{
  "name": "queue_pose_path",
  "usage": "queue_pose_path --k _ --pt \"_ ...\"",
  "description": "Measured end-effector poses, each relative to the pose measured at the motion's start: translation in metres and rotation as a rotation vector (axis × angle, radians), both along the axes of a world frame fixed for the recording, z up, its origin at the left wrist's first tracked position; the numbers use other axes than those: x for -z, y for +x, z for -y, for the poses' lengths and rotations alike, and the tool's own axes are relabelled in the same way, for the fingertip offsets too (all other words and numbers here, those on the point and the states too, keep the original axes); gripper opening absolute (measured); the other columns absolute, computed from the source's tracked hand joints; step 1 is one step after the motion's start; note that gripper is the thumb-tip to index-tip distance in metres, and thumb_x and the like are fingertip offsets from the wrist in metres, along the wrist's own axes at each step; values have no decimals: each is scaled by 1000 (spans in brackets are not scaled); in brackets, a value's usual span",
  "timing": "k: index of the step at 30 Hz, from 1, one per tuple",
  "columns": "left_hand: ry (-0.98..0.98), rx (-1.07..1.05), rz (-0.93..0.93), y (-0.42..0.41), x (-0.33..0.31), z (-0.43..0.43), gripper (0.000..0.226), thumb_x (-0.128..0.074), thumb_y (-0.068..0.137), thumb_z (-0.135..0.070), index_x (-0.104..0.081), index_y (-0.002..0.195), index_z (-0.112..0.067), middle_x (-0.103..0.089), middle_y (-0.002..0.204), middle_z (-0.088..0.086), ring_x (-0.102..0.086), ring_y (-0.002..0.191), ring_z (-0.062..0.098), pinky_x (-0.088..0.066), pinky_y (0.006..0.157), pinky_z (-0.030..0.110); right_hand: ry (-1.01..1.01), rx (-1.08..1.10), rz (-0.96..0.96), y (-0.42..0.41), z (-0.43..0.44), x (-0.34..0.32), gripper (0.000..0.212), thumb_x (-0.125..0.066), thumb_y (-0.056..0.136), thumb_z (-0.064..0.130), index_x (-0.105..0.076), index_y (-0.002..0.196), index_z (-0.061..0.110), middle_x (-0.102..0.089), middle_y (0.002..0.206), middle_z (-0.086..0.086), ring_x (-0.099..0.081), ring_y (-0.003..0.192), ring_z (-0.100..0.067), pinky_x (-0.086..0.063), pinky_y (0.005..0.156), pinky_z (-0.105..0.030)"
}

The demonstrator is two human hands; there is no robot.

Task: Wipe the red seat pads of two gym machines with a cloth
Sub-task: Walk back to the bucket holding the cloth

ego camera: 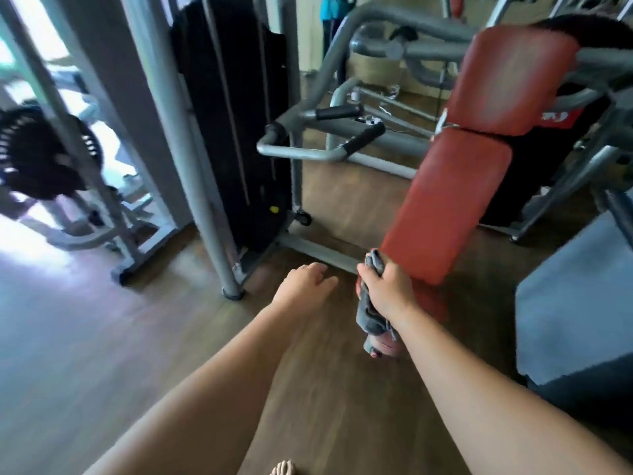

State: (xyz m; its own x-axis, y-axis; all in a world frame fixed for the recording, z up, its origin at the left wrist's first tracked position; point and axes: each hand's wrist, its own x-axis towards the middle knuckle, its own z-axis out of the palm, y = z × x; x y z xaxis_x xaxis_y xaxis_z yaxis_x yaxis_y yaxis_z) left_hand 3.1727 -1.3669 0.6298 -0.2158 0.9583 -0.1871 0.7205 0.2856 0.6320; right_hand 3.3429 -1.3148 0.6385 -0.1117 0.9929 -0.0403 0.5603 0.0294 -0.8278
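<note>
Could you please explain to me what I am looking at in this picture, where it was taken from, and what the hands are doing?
There is no robot here. The single picture comes from a wide-angle camera worn on a person's head, looking forward and down, so the two bare forearms reaching into view are that person's own. The room is a gym with a wooden floor. On the right stands a gym machine with long red pads, tilted upward away from the camera. The right hand grips a grey cloth and presses it against the lower end of the red pads. The left hand hangs open beside it, holding nothing. Behind stand a black weight stack and grey handlebars with black grips. The picture is slightly motion-blurred.
</note>
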Motion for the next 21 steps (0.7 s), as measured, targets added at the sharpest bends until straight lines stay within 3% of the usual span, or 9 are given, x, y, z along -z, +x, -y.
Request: queue_pose_path --k 2,7,13,17,21 --pt "-27 -47 -86 -30 3 35 48 -55 94 -52 -63 132 -23 -69 124 0 -63 118 24 -52 96 36 1 -112 4 -30 21 0 12 -67 95 25 -61 87 19 -61 66 10 -57 60 -5 -36 61 -23" --pt "-121 -227 -144 -118 8 151 34 -54 92 -46 -71 113 -24 -70 119 7 -62 113 32 -53 93 37 -40 -399 35 -130 96 -2 11 -66 95 28 -62 87 22 -62 71 13 -58 71 -13 -36 67 -27" --pt "-191 -495 -198 -255 14 336 47 -56 96 -54 -65 132 -26 -64 135 2 -55 125 28 -47 104 38 -48 -731 57 -292 228 -11 17 -63 94 36 -67 97 19 -73 87 -1 -67 88 -23 -51 85 -36" --pt "-241 -648 -229 -348 6 469 47 -56 96 -52 -64 133 -25 -61 140 3 -51 131 29 -46 106 39 -59 -902 24 -409 343 -15 14 -63 92 36 -65 92 21 -70 78 4 -67 83 -22 -50 77 -34" --pt "-308 -796 -233 -430 -7 592 49 -55 93 -54 -65 132 -26 -62 140 2 -52 131 28 -46 107 41 -57 -1070 8 -516 452 -16 30 -59 83 50 -61 79 21 -69 74 -4 -66 76 -30 -55 77 -46"
